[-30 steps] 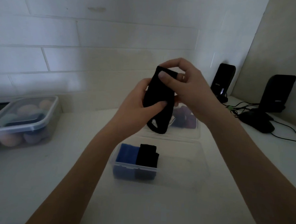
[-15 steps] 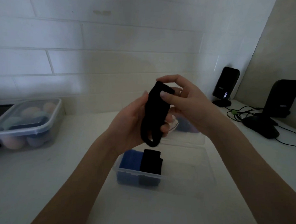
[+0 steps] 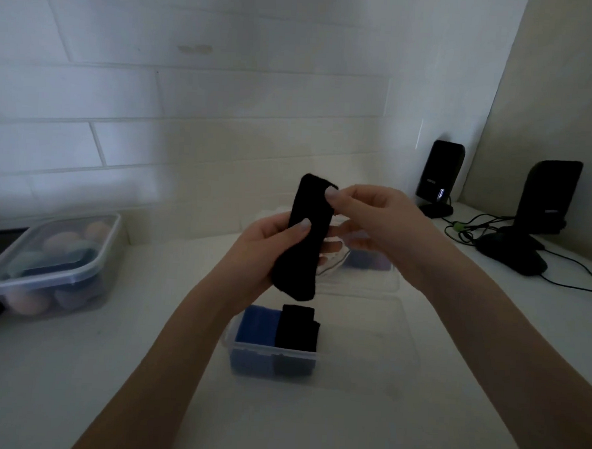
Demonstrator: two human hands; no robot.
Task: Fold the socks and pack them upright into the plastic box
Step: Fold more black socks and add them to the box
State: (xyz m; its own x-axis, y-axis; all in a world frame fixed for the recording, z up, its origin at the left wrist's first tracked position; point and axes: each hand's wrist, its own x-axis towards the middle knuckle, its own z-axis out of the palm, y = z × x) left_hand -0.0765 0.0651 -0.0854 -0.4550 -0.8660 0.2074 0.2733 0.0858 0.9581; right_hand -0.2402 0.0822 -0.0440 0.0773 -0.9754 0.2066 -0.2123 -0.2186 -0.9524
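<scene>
A black sock (image 3: pixel 304 236) is held upright in the air above the near plastic box (image 3: pixel 359 361). It is gripped around its lower half by the left hand (image 3: pixel 269 253), the thumb laid across the front of the cloth and the fingers curled behind it. Its top right corner is pinched by the right hand (image 3: pixel 374 216) between thumb and forefinger. The sock appears already doubled into a long flat strip, so the folding step is judged to be in hand and not yet finished.

Directly below, in the left end of the plastic box, a folded blue sock (image 3: pixel 256 325) and a folded black sock (image 3: pixel 297 327) are stood upright side by side, touching. The right part of the box is seen to hold nothing.

For the next move, the upper end is probably to be brought down over the lower half, so that a short bundle is made. The bundle is then to be lowered on edge just right of the packed black sock.

Farther back, a second clear container (image 3: pixel 364 262) is partly hidden behind the hands. At the far left a lidded tub (image 3: pixel 51 263) of rounded items is set, and at the far right two black speakers (image 3: pixel 439 177) and a mouse (image 3: pixel 511 252) with cables.
</scene>
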